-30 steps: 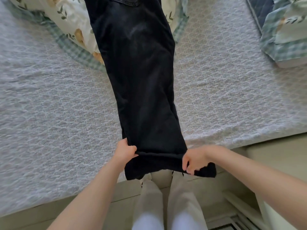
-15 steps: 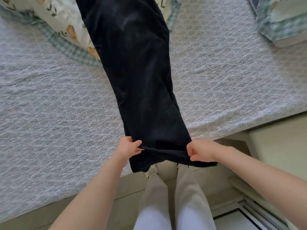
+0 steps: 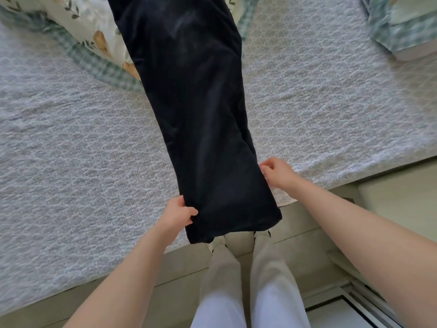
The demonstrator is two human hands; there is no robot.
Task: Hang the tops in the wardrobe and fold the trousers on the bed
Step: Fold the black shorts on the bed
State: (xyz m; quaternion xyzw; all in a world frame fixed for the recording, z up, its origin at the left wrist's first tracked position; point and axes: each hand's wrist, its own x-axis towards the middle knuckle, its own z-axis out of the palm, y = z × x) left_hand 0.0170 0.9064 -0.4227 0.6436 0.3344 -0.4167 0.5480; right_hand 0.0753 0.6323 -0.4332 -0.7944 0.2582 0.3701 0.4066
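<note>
Currently, left hand (image 3: 177,215) and right hand (image 3: 277,174) each pinch one trousers (image 3: 196,102) edge. Lift evenly, then fold the hem up the bed (image 3: 71,150).

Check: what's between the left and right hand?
In the head view, only the hem end of the black trousers; left hand grips one edge, right hand at the other.

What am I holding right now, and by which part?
The black trousers. The left hand grips their left edge just above the hem. The right hand is at the right edge, higher up; whether it pinches the cloth cannot be told.
</note>
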